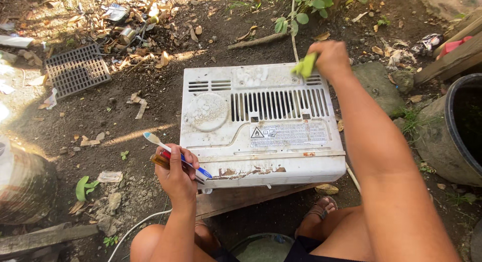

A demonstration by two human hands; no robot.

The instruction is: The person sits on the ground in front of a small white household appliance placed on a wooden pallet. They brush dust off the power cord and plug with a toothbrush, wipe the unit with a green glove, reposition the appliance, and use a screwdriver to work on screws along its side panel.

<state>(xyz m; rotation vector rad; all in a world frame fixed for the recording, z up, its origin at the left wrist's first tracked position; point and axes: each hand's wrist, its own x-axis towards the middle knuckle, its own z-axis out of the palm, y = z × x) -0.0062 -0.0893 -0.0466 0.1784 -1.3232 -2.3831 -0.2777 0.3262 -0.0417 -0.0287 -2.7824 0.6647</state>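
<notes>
Blue-white toothbrush [173, 154] in left hand [175, 174], bristles up-left.

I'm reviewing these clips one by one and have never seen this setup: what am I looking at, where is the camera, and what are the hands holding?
There is no machine: a camera on a person's head looks down at their bare hands. They crouch outdoors over a worn white slotted appliance casing resting on a wooden board on dirt. The left hand holds a blue-and-white toothbrush and what looks like a second tool. The right hand presses a small green cloth onto the casing's far edge. A grey plastic grille lies nearby.
</notes>
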